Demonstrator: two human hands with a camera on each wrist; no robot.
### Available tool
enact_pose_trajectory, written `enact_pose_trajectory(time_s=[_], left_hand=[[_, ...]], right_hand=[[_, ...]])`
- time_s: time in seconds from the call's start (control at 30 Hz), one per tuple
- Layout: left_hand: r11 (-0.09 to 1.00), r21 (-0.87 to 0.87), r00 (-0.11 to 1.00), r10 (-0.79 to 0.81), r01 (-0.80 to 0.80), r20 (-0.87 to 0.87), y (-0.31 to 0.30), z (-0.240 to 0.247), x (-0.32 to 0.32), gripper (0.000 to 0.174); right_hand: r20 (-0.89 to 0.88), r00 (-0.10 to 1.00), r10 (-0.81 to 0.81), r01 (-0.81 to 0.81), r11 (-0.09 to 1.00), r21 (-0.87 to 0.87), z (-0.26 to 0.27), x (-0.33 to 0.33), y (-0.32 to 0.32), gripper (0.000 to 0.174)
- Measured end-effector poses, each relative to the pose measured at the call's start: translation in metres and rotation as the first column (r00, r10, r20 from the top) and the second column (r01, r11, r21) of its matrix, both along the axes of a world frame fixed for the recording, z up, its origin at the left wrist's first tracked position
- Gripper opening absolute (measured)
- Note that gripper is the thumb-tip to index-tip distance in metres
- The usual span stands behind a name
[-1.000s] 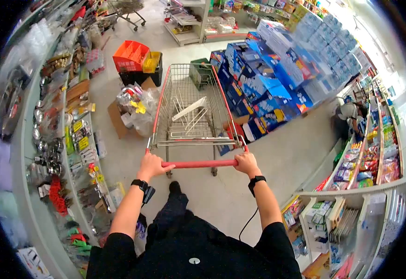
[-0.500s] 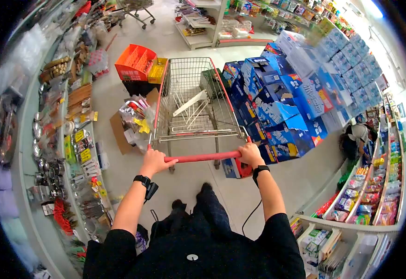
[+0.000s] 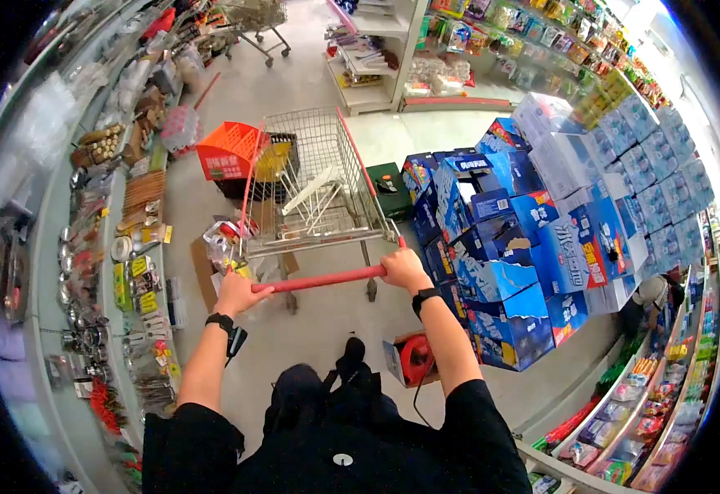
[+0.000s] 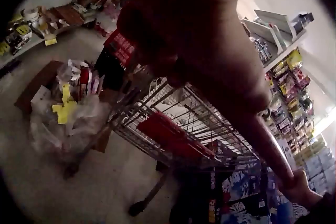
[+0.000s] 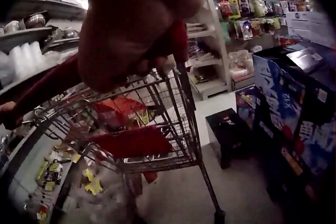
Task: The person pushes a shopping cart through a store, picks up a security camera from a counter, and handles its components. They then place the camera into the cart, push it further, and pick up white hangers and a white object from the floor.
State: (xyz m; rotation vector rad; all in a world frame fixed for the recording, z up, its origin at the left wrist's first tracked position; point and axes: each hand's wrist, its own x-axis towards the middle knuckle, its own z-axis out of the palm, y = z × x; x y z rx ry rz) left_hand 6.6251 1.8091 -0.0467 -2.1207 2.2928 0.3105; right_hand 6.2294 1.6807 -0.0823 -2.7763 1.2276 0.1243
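Both hands grip the red handlebar (image 3: 319, 280) of a wire shopping cart (image 3: 302, 239). My left hand (image 3: 241, 293) holds its left end, the thumb lying along the bar. At the bar's right end my right hand (image 3: 405, 270) wraps round it, seen close up in the right wrist view. Inside the cart lies a white wire rack (image 3: 310, 193) with a flat white bar. The handle slants in the head view, with its right end farther forward.
Left stand shelves of kitchenware (image 3: 142, 263), with a red box (image 3: 230, 151) and a carton of plastic-wrapped goods (image 3: 212, 255) beside the cart. Stacked blue cartons (image 3: 496, 272) line the right side. A dark green box (image 3: 390, 191) stands ahead of them. Another cart (image 3: 253, 20) is farther off.
The cart has turned leftward relative to the blue cartons, and its handle has tilted. The cartons now sit nearer on the right, and the feet have stepped. Both hands keep their hold.
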Motion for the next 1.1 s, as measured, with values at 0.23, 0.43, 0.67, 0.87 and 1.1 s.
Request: enact_pose_trajectory(time_s=[0.23, 0.43, 0.67, 0.87, 1.1], left_hand=[[0.999, -0.04, 0.999, 0.036, -0.035, 0.012, -0.073, -0.013, 0.01, 0.066], [0.995, -0.007, 0.995, 0.094, -0.095, -0.03, -0.145, -0.017, 0.02, 0.068], [0.994, -0.045, 0.993, 0.101, -0.104, -0.068, -0.238, -0.011, 0.038, 0.072], [0.991, -0.059, 0.99, 0.116, -0.121, -0.076, -0.325, -0.005, 0.066, 0.073], [0.991, -0.066, 0.993, 0.115, -0.117, -0.037, -0.438, -0.004, 0.113, 0.066]], right_hand=[[0.071, 0.995, 0.076, -0.076, 0.997, -0.002, 0.002, 0.01, -0.093, 0.02], [0.06, 0.992, 0.116, -0.115, 0.993, -0.004, 0.009, 0.027, -0.18, 0.019], [0.022, 0.992, 0.125, -0.125, 0.992, -0.018, 0.008, 0.05, -0.289, 0.02], [0.034, 0.993, 0.113, -0.112, 0.993, -0.03, 0.005, 0.082, -0.377, 0.015], [0.042, 0.992, 0.12, -0.119, 0.993, -0.022, 0.004, 0.126, -0.484, 0.016]])
